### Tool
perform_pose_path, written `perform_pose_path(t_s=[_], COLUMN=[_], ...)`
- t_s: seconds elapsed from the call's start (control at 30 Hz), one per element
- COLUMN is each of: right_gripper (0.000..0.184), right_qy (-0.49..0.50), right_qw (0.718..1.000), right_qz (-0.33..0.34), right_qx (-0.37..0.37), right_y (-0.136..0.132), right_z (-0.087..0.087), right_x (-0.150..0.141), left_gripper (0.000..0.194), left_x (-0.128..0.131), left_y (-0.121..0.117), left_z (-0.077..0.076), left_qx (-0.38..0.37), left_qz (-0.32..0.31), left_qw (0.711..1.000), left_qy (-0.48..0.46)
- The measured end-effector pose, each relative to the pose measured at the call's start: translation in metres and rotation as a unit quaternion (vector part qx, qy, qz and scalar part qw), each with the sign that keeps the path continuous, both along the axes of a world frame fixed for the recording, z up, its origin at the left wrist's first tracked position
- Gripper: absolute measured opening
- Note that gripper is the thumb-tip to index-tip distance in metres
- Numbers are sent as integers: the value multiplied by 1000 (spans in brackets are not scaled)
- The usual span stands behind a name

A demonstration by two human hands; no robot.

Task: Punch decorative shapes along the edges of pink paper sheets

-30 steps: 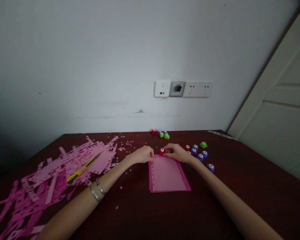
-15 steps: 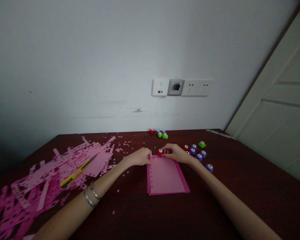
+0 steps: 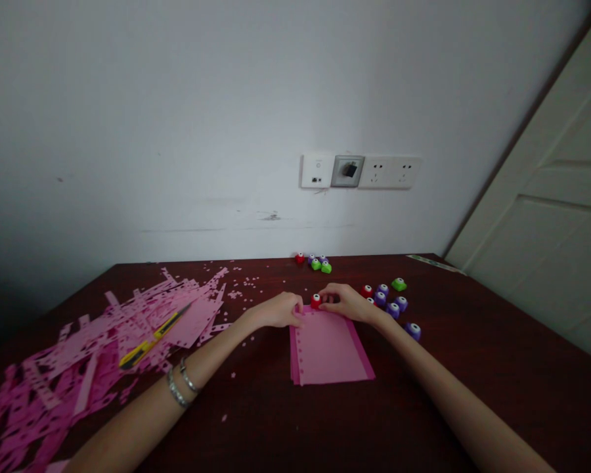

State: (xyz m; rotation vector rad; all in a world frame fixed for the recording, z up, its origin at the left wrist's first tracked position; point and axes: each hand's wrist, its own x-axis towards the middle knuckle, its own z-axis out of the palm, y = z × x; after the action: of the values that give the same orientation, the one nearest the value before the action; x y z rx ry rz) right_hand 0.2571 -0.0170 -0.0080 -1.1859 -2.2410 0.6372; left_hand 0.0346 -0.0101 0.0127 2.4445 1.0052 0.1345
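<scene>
A light pink sheet of paper with a row of small punched shapes down its left edge lies over darker pink paper. My left hand is closed on the sheet's upper left corner, thumb and fingers pinching it. At the far edge, my right hand grips a small red paper punch between thumb and fingers. The punch sits at the sheet's top edge; whether paper is inside its slot is too small to tell. More punches, including a purple punch and a red punch, stand beside my right wrist.
On the left lies a heap of pink paper scraps with a yellow utility knife on top. Tiny cut-outs are scattered nearby. Several punches, one a green punch, stand near the wall. A flat strip lies far right.
The light pink sheet's left edge has shifted slightly right over the darker paper. My left fingers have moved a little right onto its corner. My right hand stays at the red punch.
</scene>
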Motion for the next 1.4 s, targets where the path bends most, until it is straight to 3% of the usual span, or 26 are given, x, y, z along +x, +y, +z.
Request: perform_pose_path(t_s=[0.37, 0.5, 0.63, 0.93, 1.1, 1.4], right_gripper=[20, 29, 19, 12, 8, 14], right_qy=[-21, -33, -70, -111, -110, -109], right_qw=[1000, 999, 997, 991, 989, 991], right_qz=[5, -9, -30, -11, 1, 6], right_qx=[22, 2, -29, -71, -101, -74], right_y=[-2, -1, 0, -2, -4, -6], right_z=[-1, 3, 9, 11, 15, 18], right_x=[-5, -1, 7, 9, 7, 6], left_gripper=[25, 30, 38, 31, 6, 9], left_x=[0, -2, -3, -3, -2, -6], left_y=[-3, -1, 2, 2, 4, 9], left_z=[5, 1, -5, -2, -3, -1], left_qx=[-12, 11, 12, -11, -49, -48], left_qz=[-29, 7, 41, 49, 46, 27], left_qw=[999, 1000, 998, 998, 998, 997], left_qy=[22, 26, 54, 37, 5, -53])
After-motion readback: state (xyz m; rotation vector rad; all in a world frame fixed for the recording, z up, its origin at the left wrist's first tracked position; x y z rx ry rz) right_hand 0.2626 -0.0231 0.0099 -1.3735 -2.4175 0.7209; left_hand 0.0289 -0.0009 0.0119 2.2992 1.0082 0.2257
